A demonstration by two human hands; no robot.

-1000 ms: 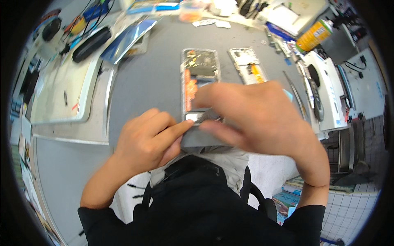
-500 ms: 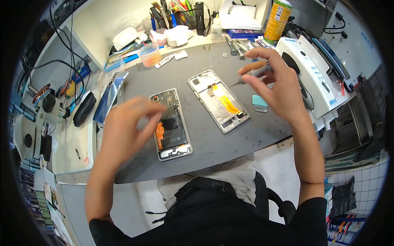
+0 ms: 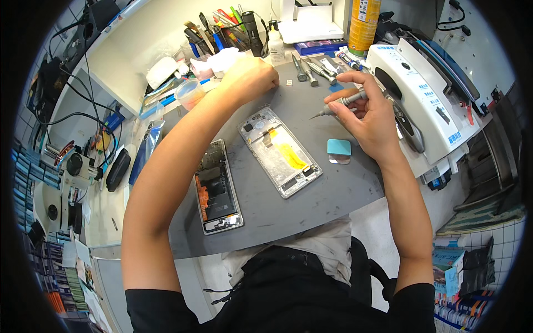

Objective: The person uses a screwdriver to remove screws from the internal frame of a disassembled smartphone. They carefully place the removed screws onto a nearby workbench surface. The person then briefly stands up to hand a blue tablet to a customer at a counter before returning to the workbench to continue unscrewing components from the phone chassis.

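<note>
My right hand point(image 3: 371, 114) holds a slim grey screwdriver point(image 3: 338, 105), its thin tip pointing left over the dark mat. Left of that tip lies an opened phone frame point(image 3: 280, 152) with a silvery inside and a yellow strip. A second opened phone point(image 3: 219, 191), with a black battery and an orange flex cable, rests nearer and further left, partly under my left forearm. My left hand point(image 3: 250, 80) reaches to the mat's far side, fingers curled down. What they hold, if anything, is hidden. Just right of them sits a tiny pale square piece point(image 3: 289, 82).
Several grey screwdrivers point(image 3: 311, 72) lie at the back. A teal-and-silver block point(image 3: 339, 151) is on the mat's right. A clear cup point(image 3: 189, 93) and a white bottle point(image 3: 275, 44) stand at the back. A white machine point(image 3: 413, 91) borders the right side.
My left hand has moved from above the left phone to the mat's far side. The right hand still holds the screwdriver in nearly the same place. The whole view has shifted slightly.
</note>
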